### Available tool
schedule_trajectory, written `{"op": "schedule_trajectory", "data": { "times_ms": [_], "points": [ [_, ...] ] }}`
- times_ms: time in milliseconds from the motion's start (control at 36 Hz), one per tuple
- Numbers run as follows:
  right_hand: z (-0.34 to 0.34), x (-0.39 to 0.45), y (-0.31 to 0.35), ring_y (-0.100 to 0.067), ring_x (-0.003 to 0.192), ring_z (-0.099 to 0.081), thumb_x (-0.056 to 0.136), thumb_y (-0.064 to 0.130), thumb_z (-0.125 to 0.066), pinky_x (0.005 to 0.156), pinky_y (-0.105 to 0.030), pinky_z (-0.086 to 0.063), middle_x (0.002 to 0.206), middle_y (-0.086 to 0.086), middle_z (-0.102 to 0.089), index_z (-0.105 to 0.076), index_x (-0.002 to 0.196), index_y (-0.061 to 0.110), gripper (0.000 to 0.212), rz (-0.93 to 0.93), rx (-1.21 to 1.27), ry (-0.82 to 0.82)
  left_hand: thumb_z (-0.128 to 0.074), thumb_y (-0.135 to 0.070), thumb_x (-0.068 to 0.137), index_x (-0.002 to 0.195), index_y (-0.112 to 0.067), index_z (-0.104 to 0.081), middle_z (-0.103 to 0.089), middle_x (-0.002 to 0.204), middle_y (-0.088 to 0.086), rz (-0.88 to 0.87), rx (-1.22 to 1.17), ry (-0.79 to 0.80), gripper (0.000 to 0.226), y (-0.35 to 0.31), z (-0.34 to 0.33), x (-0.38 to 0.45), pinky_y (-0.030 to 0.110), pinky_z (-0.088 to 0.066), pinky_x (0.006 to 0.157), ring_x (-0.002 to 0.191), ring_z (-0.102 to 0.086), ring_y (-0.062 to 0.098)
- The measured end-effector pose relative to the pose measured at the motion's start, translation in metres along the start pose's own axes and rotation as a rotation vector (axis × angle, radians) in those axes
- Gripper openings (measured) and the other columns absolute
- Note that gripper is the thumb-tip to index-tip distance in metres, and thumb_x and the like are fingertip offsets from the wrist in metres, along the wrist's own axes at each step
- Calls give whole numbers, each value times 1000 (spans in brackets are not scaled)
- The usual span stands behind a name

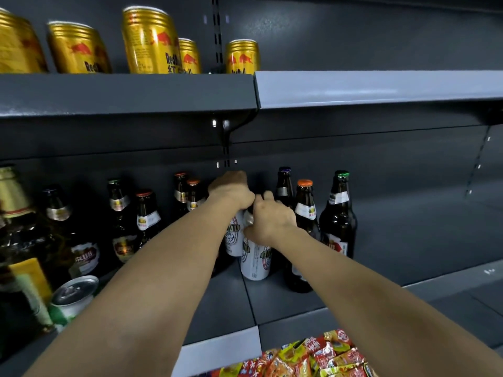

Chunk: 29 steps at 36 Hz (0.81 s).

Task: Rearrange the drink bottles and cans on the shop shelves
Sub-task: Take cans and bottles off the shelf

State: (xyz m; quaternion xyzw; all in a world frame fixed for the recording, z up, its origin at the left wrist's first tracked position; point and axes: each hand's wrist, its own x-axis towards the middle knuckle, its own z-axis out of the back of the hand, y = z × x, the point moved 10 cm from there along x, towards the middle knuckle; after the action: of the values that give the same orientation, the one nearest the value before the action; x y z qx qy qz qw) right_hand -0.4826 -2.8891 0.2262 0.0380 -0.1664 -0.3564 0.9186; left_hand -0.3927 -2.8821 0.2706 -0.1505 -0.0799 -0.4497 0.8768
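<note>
Where two dark grey metal shelf boards meet, a white aluminium beer can with a grey crest (255, 261) stands upright on the lower shelf (381, 270), just right of the seam between the boards. A second white can (234, 238) stands just behind it and to its left, partly hidden by the arms. Brown glass beer bottles surround them: one with an orange cap (304, 210) just beside the front can on its right, one with a green cap (339, 216) further right, and one with a purple cap (284, 183) behind, near the back wall. More brown bottles (147, 213) crowd the left board, their caps red, orange and green.

Both bare forearms reach in from the front edge of the shelf. The right hand (270, 221) has its fingers curled round the top of the front white can, gripping it. The left hand (231, 190) sits above and behind, knuckles up, fingers curled down over something hidden; what it holds cannot be told.

On the upper shelf (128, 91), gold energy drink cans with a red bull emblem (149, 42) stand in a loose row along its left board. At the lower shelf's front left corner, a green and white can (72, 300) leans beside a large bottle with a gold foil neck (13, 191). Below the front edge, bright red and yellow snack packets (313, 357) lie heaped.
</note>
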Motion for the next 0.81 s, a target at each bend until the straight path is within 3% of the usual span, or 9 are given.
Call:
{"op": "schedule_trajectory", "data": {
  "times_ms": [139,222,361,444,528,611,750,806],
  "points": [
    [4,-17,8,-30,119,-43,87,30,-59,77,-35,-39,128,-9,-37,-36,133,12,55,46,17,24,-55,-19,86,114,-12,-60,-59,122,11,-3,83,-87,30,-8,28,-13,33,-46,76,105,-58,30],
    [6,-28,14,-29,121,-43,84,31,-61,77,-35,-38,129,-8,-38,-36,136,15,60,87,32,53,-56,-22,85,107,-13,-62,-62,110,10,-8,112,-145,25,-10,44,-33,31,-44,68,88,-58,28],
    [9,-42,19,-30,119,-49,83,35,-62,82,-37,-43,130,-8,-43,-39,136,18,60,144,96,100,-55,-21,83,92,-12,-56,-56,94,6,39,163,-169,12,-2,61,-75,33,-41,68,85,-54,27],
    [9,-51,25,-31,118,-48,85,33,-60,80,-37,-43,130,-10,-43,-41,132,14,54,200,102,111,-58,-21,79,105,-11,-63,-62,103,8,110,194,-149,29,13,58,-97,32,-43,67,81,-53,25],
    [9,-56,29,-32,116,-48,86,31,-60,77,-37,-42,130,-12,-41,-42,130,13,50,238,125,92,-58,-24,80,109,-12,-62,-62,111,10,175,241,-88,31,23,46,-117,32,-45,71,96,-61,30],
    [5,-56,27,-31,113,-51,81,33,-70,76,-36,-45,130,-13,-40,-35,136,13,68,250,205,102,-58,-23,80,96,-12,-57,-60,99,7,239,281,-49,19,35,33,-130,31,-42,66,91,-60,28],
    [-10,-61,12,-30,108,-55,72,37,-80,76,-34,-46,126,-12,-46,-27,137,14,87,190,497,47,-61,-30,79,112,-15,-59,-55,91,1,306,252,-75,35,58,26,-139,28,-37,58,82,-54,24],
    [-22,-66,6,-29,106,-57,70,43,-81,75,-36,-47,123,-9,-50,-27,135,17,88,161,561,45,-61,-37,80,118,-19,-56,-60,101,2,309,216,-98,42,65,24,-142,30,-39,62,92,-58,25]
  ]
}}
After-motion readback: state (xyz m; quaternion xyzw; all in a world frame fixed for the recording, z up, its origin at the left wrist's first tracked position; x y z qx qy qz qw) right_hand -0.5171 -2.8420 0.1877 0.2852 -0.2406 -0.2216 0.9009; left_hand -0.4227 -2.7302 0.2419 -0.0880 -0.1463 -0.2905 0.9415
